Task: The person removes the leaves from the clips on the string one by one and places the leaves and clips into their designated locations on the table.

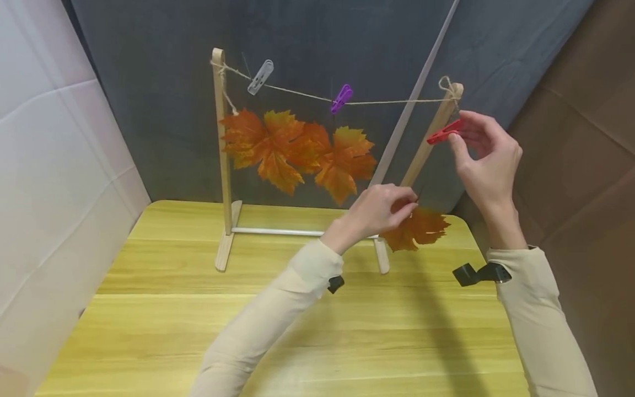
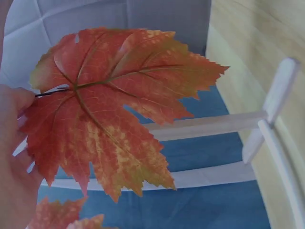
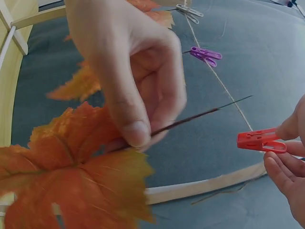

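Desk point(image 1: 297, 331): a wooden rack point(image 1: 226, 187) is carried.
Left hand point(image 1: 377, 209): an orange leaf point(image 1: 419, 229) is pinched by its stem, near the rack's right post.
Right hand point(image 1: 488, 160): a red clip point(image 1: 443, 133) is pinched near the rack's upper right end.

Can't see all of right hand point(image 3: 291, 171) in right wrist view: cut by right edge. Nor whole of held leaf point(image 3: 102, 183): blurred, cut by left and bottom edges. Head view: can't see foot of right post point(image 1: 420, 160), hidden behind left hand point(image 1: 379, 208).
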Tool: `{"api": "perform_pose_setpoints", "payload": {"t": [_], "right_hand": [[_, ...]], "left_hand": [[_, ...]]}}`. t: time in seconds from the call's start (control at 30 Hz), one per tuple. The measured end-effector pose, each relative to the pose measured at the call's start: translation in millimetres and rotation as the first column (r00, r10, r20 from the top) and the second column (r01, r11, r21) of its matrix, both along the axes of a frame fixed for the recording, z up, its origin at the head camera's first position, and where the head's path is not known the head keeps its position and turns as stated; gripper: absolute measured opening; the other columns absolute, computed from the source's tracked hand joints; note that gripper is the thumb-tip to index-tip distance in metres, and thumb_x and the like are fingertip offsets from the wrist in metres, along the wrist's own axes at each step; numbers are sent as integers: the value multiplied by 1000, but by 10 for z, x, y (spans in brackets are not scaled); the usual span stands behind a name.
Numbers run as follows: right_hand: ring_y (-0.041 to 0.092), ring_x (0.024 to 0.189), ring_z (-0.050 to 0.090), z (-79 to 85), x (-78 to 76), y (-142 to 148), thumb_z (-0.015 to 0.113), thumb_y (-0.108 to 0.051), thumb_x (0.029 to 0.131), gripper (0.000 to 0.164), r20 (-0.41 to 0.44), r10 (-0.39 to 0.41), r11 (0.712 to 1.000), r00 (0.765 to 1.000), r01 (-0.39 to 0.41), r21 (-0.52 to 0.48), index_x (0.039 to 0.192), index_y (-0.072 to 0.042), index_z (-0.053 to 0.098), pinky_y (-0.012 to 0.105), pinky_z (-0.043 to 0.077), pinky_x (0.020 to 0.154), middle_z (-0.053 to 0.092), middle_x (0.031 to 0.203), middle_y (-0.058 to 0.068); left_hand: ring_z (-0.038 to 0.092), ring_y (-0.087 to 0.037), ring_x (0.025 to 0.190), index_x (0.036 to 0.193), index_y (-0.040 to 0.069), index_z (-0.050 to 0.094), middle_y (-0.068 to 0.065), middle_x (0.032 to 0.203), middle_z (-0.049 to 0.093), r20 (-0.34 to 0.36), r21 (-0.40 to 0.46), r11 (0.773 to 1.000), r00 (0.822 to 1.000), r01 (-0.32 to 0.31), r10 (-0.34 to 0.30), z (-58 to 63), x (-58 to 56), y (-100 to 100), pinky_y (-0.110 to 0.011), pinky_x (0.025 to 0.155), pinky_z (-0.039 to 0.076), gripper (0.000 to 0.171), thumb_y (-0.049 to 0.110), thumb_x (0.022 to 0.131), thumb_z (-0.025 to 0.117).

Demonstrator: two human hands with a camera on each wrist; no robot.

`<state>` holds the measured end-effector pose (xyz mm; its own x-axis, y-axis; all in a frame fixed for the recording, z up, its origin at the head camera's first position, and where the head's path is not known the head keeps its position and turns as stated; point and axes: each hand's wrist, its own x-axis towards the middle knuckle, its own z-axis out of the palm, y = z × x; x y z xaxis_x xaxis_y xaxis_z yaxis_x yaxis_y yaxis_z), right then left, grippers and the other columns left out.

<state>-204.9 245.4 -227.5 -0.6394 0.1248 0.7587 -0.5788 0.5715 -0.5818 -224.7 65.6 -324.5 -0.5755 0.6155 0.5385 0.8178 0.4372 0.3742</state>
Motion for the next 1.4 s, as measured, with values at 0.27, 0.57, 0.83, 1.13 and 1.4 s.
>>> {"api": "perform_pose_setpoints", "payload": {"t": [0.27,0.57,0.83,1.13,1.4], "right_hand": [[-4,90,68,-201,86,85,71,-1,88,29,60,23,999,998,-22,-24,117,3,71,11,53,88,70,102,-14],[-7,90,68,-550,182,188,71,6,86,33,185,35,999,982,-36,7,119,6,67,8,51,86,66,109,-7],[-10,89,68,-885,275,279,72,11,83,36,273,65,998,960,-69,5,118,9,66,7,52,82,68,106,-7],[-12,87,68,-1223,342,377,74,10,83,36,362,51,998,931,-56,4,118,7,66,7,52,78,69,100,-12],[-10,90,69,-1488,420,422,73,12,83,35,412,106,994,905,-82,-74,117,12,64,10,54,78,69,102,-17]], "left_hand": [[64,-12,77,104,12,73,1,94,76,96,10,1000,995,3,-4,-255,21,-149,-26,78,53,14,21,99,63],[48,-10,59,96,14,68,5,74,65,200,56,998,980,-12,1,-500,90,-445,-21,61,41,10,18,99,60],[56,-6,62,92,12,72,5,76,70,268,41,997,962,-67,54,-619,311,-792,-22,66,48,11,16,95,62],[60,-5,64,84,13,70,4,75,71,250,70,983,957,-169,146,-790,472,-1217,-23,65,50,10,12,92,63],[58,-7,64,87,11,71,1,77,71,272,51,946,916,-319,294,-878,608,-1741,-27,65,50,12,10,93,61]]}}
